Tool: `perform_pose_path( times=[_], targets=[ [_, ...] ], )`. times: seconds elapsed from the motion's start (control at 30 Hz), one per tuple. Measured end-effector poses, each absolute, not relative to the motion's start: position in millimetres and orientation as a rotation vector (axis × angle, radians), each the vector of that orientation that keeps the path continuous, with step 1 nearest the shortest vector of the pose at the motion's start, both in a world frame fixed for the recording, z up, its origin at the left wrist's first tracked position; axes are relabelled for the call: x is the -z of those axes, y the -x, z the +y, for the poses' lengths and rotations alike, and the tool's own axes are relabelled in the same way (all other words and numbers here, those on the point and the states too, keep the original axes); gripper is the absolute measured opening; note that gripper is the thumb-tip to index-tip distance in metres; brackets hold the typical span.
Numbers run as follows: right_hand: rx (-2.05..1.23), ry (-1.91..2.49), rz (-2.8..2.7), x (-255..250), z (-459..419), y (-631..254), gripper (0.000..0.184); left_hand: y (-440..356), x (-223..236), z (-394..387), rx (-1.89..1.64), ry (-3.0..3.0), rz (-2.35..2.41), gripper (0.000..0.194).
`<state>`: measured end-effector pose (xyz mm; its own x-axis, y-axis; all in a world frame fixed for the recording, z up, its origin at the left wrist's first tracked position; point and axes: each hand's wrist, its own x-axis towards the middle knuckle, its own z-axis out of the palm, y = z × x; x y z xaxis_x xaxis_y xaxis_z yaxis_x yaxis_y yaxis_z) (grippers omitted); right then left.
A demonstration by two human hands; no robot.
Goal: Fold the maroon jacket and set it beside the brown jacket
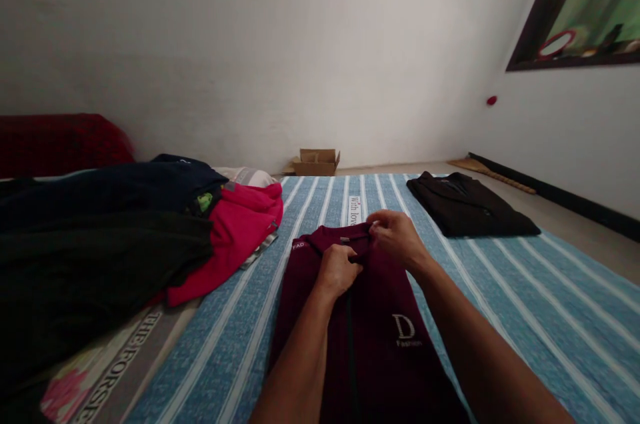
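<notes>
The maroon zip-up jacket (385, 297) lies front up beneath both hands: the left hand (340, 269) pinches its collar near the zipper, the right hand (395, 234) pinches the collar's other side. Beyond, to their right, a folded dark garment (465, 205) rests on the striped sheet (240, 317).

Both hands (365, 252) touch the maroon garment's collar (345, 235) on a striped sheet (235, 317).

Box (315, 163) (open) behind the bed (310, 211).
</notes>
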<state>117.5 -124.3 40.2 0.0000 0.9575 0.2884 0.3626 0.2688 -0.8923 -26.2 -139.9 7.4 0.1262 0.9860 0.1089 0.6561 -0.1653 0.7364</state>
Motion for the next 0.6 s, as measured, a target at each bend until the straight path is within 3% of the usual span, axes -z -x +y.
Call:
perform_pose_path(
  times=[0.1,0.27,0.47,0.6],
  targets=[
    [-0.938,1.355,-1.541,-40.8,-110.1,-93.4,0.019,26.8,-6.7,-140.2,-0.845,-1.889,1.606,0.011],
    [-0.941,1.398,-1.362,-5.0,-107.1,-75.4,0.015,27.9,-2.2,-142.2,-0.807,-1.972,1.539,0.014],
    [-1.102,1.162,-1.034,14.8,-120.4,-93.0,0.024,27.8,1.3,-143.2,-0.769,-2.005,1.549,0.018],
    [-1.226,1.107,-1.137,9.3,-123.8,-102.3,0.026,25.1,-2.3,-146.1,-0.751,-1.977,1.582,0.015]
  ],
)
